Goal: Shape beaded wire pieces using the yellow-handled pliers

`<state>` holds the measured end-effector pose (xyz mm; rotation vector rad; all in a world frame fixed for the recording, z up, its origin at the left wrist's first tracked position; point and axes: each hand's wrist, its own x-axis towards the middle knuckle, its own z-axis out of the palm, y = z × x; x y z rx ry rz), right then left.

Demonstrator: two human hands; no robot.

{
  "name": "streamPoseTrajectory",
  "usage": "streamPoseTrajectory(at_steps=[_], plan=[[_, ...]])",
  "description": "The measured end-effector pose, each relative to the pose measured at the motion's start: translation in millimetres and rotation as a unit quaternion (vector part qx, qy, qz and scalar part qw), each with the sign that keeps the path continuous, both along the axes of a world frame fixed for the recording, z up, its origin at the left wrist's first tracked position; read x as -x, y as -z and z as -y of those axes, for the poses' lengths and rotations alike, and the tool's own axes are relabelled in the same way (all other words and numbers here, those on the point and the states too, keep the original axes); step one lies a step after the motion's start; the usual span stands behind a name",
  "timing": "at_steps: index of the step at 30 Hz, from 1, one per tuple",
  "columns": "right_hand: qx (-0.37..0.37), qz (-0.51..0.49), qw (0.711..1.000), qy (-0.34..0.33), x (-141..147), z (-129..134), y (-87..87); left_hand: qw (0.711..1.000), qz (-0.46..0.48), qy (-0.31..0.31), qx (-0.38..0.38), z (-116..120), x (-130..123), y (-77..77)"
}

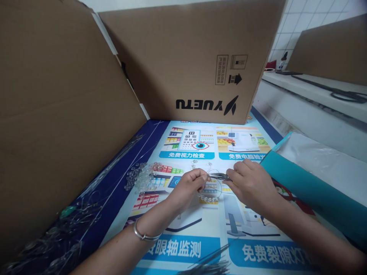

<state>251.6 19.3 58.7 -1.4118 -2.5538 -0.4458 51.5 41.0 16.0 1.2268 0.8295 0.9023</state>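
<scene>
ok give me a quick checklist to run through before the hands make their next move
1. Pliers held in the right hand: ok
2. Wire loop pinched in the left hand, beside the pliers' tips: ok
3. Clear beads sitting along the lower part of the loop: ok
4. Pliers' tips gripping the wire firmly: cannot tell, too small
5. Loose bead pile apart from both hands: ok
6. Spare wires lying neatly lined up: not ok, their ends fan out unevenly
</scene>
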Motion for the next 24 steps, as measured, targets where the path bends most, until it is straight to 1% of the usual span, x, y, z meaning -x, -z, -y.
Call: streamPoseTrajectory(at_steps=[15,21,24], plan=[[-0.015,0.015,0.999,-0.044,-4.4,-4.4,6.2,1.0,0.003,0.003,0.01,-0.3,0.8,1.2],[-0.018,0.015,0.999,-0.049,-5.6,-6.5,5.9,1.0,0.002,0.003,0.016,0.4,-0.1,0.0],[-0.003,0.012,0.999,-0.045,-4.9,-6.6,5.5,1.0,-0.003,0.003,0.019,1.0,-0.2,-1.5]])
